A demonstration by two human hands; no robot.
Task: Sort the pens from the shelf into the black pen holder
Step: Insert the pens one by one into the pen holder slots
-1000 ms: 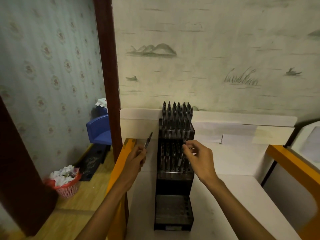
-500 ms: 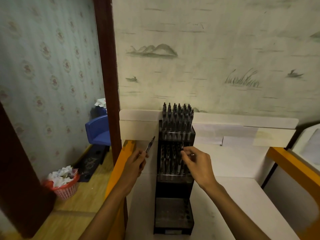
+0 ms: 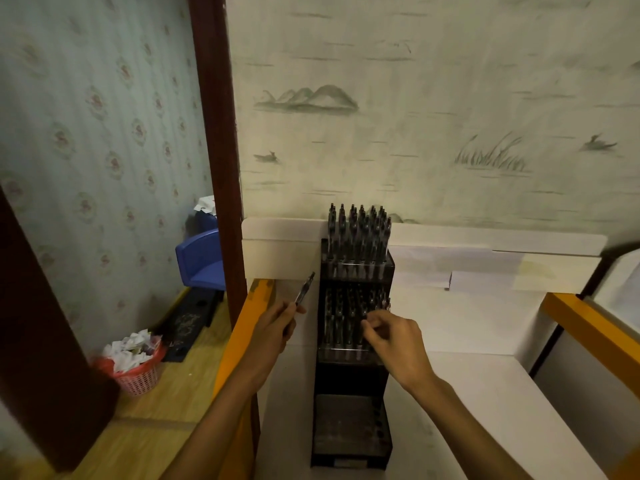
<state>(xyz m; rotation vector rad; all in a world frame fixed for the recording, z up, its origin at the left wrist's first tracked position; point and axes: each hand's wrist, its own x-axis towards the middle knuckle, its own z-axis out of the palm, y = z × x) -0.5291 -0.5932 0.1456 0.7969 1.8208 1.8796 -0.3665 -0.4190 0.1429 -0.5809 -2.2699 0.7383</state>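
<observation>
L hand [image 3: 277,323] grips one pen [image 3: 304,289] by its lower barrel, tip end angled up & right, just beside the black pen holder [image 3: 351,375], which stands on the white tabletop [image 3: 485,393] against the wall. R hand [image 3: 394,336] is at the holder's middle tier, fingertips [image 3: 367,322] curled in among the pens there [image 3: 346,317]; looks like it pinches one, but cannot tell for sure w/ dark pens on dark rack. Top tier [image 3: 358,233] is packed w/ upright pens; bottom tier [image 3: 348,424] seems to hold none.

Handling, as a judgement: pens are light, stiff, smooth plastic, so a bit slippery; a 2-finger pinch is plenty. Best hold is mid-barrel or slightly above, so the lower end stays free to find a slot & the pen doesn't pivot. Slots sit close together, so neighbours may get knocked or lifted out w/ it. Drop it in straight, not tilted. Not fragile, but clips can snag on adjacent pens.
</observation>
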